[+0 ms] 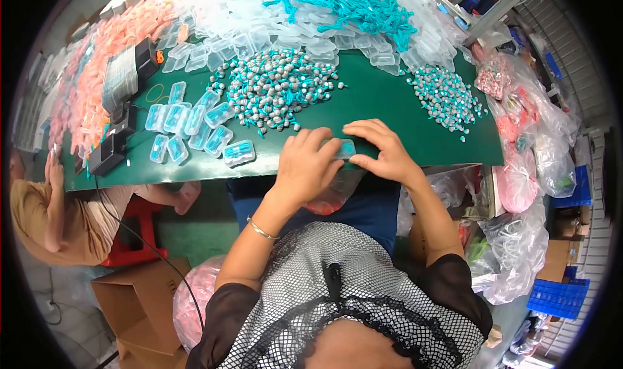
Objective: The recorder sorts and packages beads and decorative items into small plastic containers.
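At the table's front edge, a small clear plastic case (pixel 346 150) with something teal inside lies between my two hands. My left hand (pixel 305 163) grips its left end with curled fingers, hiding part of it. From the other side, the bent fingers and thumb of my right hand (pixel 388 154) close around it. Left of my hands sits a group of closed clear cases with teal contents (pixel 176 117). The nearest of them is a single case (pixel 239 153). Beyond my hands is a heap of small grey-and-teal knobbed pieces (pixel 276 87).
A smaller heap of grey-and-teal pieces (pixel 448 96) lies at the right. Farther back are teal cords (pixel 350 6) and empty clear cases (pixel 240 45). Black boxes (pixel 110 150) line the left side, beside a co-worker's hand (pixel 55 168). Plastic bags (pixel 519 174) hang at right.
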The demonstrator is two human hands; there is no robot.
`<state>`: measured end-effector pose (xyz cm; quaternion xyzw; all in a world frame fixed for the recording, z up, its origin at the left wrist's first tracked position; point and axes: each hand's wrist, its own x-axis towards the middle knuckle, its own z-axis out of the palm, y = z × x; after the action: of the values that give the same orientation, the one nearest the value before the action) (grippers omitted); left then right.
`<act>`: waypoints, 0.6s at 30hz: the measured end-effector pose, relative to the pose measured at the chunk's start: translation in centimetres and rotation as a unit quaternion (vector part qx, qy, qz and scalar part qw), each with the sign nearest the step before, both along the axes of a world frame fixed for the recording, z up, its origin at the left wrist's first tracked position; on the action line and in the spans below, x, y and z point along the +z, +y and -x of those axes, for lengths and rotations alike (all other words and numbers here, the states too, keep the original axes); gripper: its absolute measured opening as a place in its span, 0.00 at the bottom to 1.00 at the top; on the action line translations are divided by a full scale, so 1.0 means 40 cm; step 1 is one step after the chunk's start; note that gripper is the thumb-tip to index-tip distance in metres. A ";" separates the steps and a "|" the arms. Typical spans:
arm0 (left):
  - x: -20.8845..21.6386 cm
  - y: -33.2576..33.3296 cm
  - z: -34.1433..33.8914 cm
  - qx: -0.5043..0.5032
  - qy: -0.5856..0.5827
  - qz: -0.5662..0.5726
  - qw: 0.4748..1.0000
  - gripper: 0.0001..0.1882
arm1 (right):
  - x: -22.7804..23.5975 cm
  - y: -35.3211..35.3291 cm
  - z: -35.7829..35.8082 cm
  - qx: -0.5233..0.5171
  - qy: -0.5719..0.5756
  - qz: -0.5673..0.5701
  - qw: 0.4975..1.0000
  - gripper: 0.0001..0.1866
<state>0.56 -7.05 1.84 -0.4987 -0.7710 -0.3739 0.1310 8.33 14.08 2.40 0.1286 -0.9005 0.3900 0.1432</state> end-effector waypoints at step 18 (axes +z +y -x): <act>0.409 -0.127 -0.157 -0.253 0.393 -0.722 0.511 0.19 | -0.108 -0.072 0.018 -0.051 0.179 -0.082 0.979 0.21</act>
<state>6.84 -12.14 18.21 -0.5023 0.0538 -0.5844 0.6351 7.62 11.21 -1.90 0.1613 -0.8946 0.2778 0.3107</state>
